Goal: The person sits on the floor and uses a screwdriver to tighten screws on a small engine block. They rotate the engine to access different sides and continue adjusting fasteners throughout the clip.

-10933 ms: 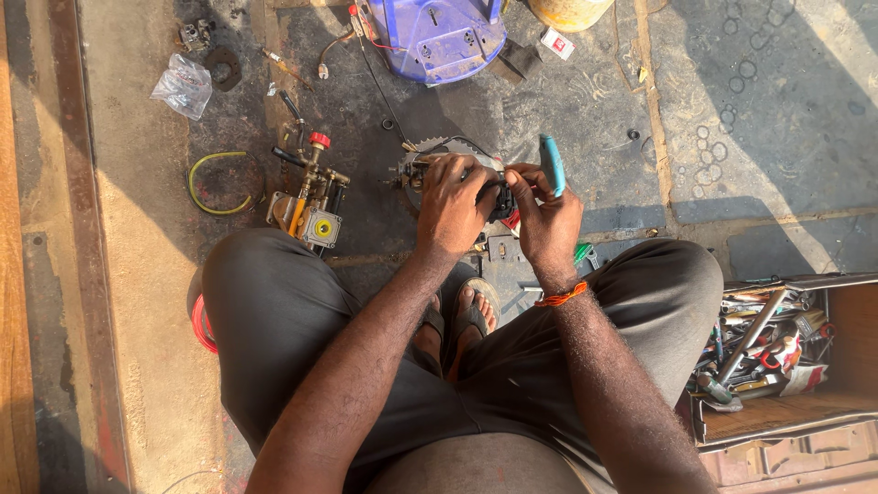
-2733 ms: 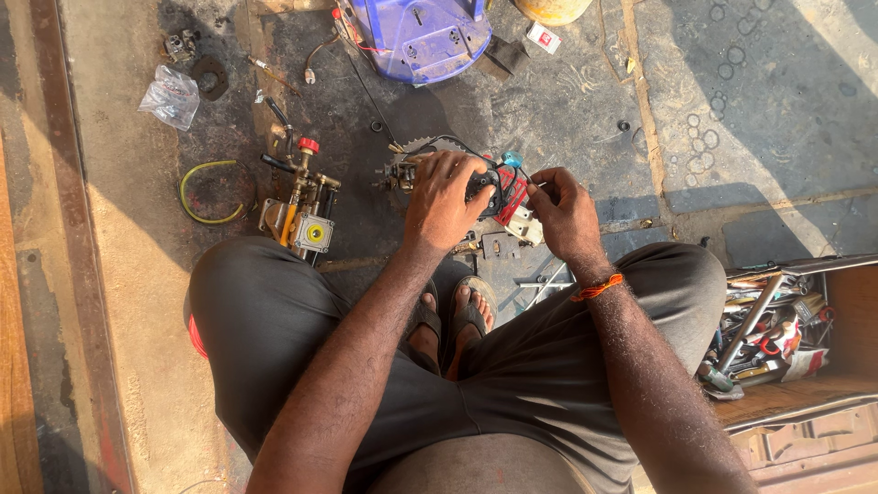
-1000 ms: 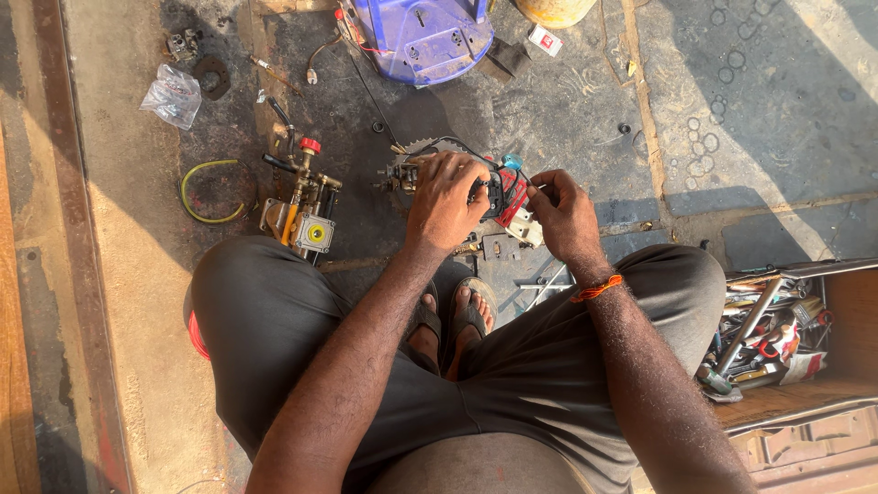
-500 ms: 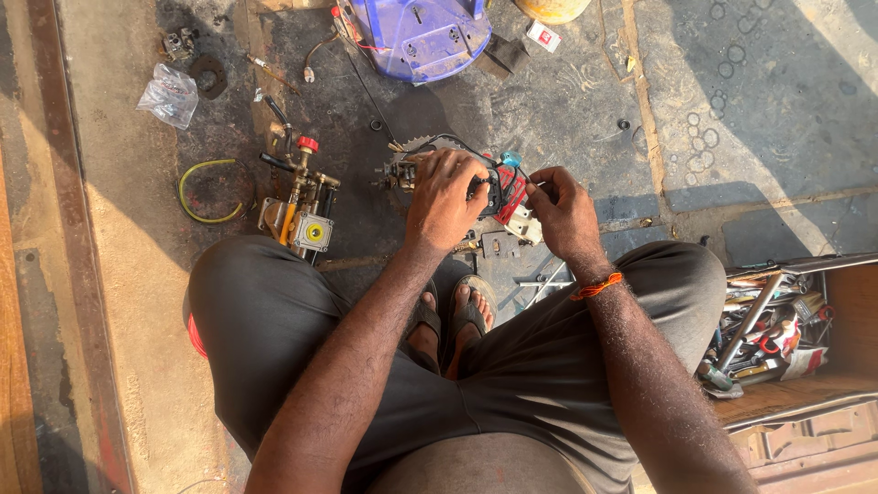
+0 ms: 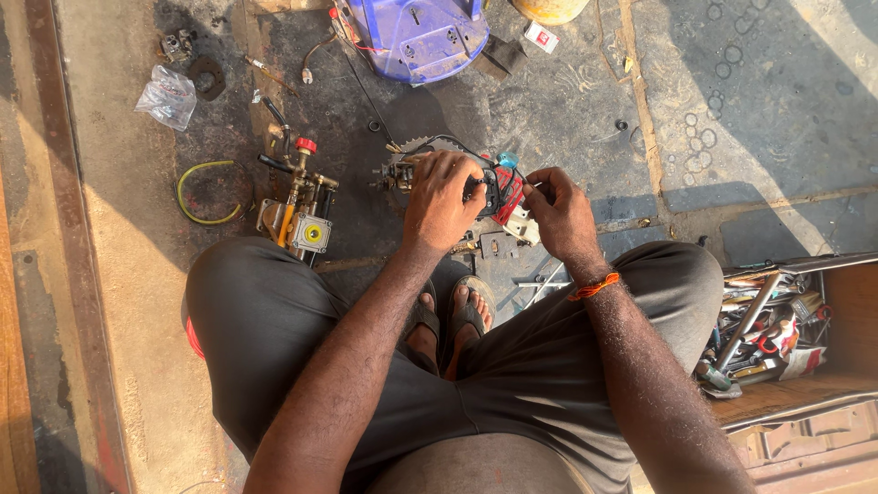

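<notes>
I clamped my left hand (image 5: pixel 445 194) over the small engine part (image 5: pixel 485 187) above the oily floor (image 5: pixel 567 101) to steady it, while my right hand (image 5: pixel 560 212) pinched its red edge.

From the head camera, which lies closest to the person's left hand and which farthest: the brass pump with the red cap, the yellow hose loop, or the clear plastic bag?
Measured from the left hand:
1. Brass pump with the red cap, on the ground just to the hand's left.
2. Yellow hose loop, farther left, beyond the pump.
3. Clear plastic bag, farthest, up in the left corner of the view.
</notes>
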Demonstrator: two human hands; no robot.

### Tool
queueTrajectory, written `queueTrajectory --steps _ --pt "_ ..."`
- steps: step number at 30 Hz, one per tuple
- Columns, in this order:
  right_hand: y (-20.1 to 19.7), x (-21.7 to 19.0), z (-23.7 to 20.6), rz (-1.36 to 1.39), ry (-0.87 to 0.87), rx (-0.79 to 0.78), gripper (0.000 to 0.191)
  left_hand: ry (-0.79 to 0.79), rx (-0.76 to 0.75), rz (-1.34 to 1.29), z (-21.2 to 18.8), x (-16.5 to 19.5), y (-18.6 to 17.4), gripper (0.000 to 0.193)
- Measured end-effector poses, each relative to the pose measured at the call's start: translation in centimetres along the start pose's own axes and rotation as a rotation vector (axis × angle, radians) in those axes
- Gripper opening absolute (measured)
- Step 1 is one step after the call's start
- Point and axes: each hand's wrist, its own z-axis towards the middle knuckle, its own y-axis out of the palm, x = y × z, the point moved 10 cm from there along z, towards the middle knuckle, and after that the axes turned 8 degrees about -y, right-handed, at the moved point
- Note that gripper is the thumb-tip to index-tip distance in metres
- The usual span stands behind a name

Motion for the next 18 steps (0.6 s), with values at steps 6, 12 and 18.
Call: queueTrajectory --steps 6,12,18 --pt "0.0 0.1 0.0 -0.019 0.011 -0.011 0.027 0.007 0.029 -0.039 0.2 0.6 -0.7 0.031" --pt "-0.1 0.2 0.1 -0.037 0.009 -0.005 0.027 0.035 0.027 0.001 0.1 0.8 -0.6 0.026" --pt "0.1 0.3 0.1 0.000 0.005 -0.003 0.026 0.035 0.029 -0.018 0.2 0.3 -0.4 0.020"
